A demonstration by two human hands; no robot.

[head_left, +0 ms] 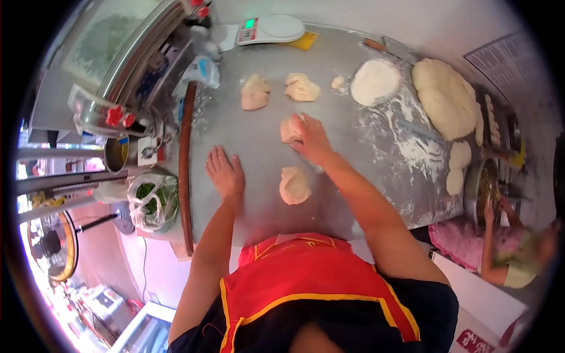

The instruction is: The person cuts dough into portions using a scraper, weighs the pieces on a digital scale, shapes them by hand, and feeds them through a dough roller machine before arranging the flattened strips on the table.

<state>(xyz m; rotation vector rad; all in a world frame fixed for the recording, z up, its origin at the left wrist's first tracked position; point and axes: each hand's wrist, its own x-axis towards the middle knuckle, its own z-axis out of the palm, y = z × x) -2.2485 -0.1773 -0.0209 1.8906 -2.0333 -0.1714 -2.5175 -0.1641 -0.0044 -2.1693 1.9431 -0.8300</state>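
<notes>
The right hand [312,139], fingers curled, grips dough [290,129] at frame centre; the left hand [225,174] lies open, flat on the table [259,159].

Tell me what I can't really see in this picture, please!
- Head view: the underside of the dough piece, hidden by the right hand and the dough itself.
- Head view: the numbers on the digital scale, too small to read.
- Head view: which greens those are, blurred by the plastic bag.
- Head view: the food in the metal bowl, too small and partly covered by a co-worker's hands.
</notes>
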